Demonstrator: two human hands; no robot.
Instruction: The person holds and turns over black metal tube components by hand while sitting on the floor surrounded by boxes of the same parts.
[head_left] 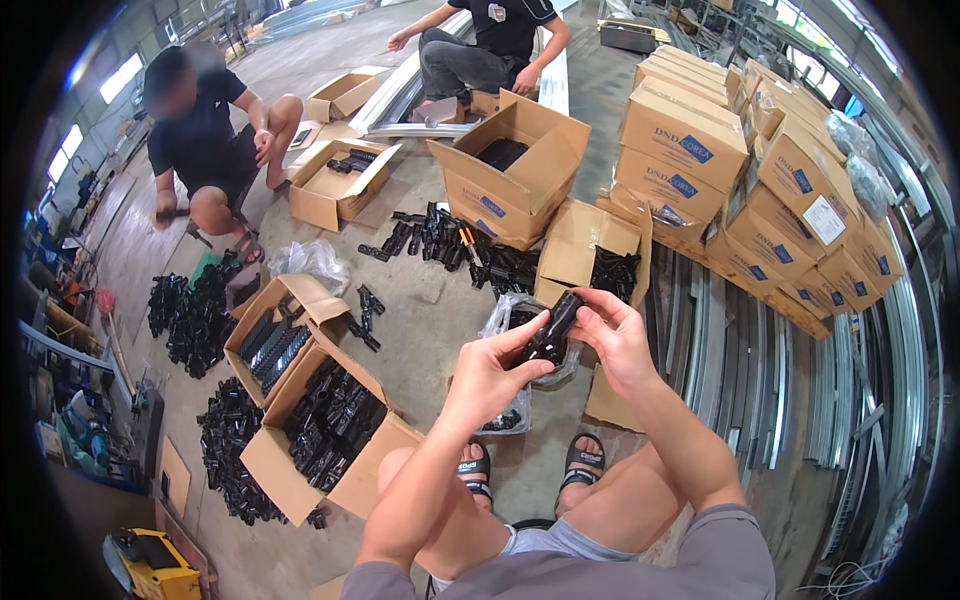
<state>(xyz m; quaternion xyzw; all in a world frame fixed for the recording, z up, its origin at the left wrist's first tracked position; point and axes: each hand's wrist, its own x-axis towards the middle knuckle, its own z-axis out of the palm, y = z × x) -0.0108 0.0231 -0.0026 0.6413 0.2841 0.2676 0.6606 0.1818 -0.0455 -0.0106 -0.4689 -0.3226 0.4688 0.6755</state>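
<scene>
Between my two hands is a glossy black plastic part (552,336), roughly tube-shaped, whose exact kind I cannot make out. My left hand (497,368) grips its lower left end with thumb and fingers. At its upper right end, my right hand (616,338) pinches it. Under my hands lies a clear plastic bag (517,415) with small parts in it. Just beyond stands an open cardboard box (573,250) holding more black parts. By my left knee, another open box (330,425) is filled with similar black pieces.
Loose black parts lie in heaps (240,450) on the floor at left and ahead (440,235). Stacked cartons (690,130) stand on a wooden pallet at right, beside long metal profiles (740,370). Two people sit working, one at far left (195,130), one ahead (490,50).
</scene>
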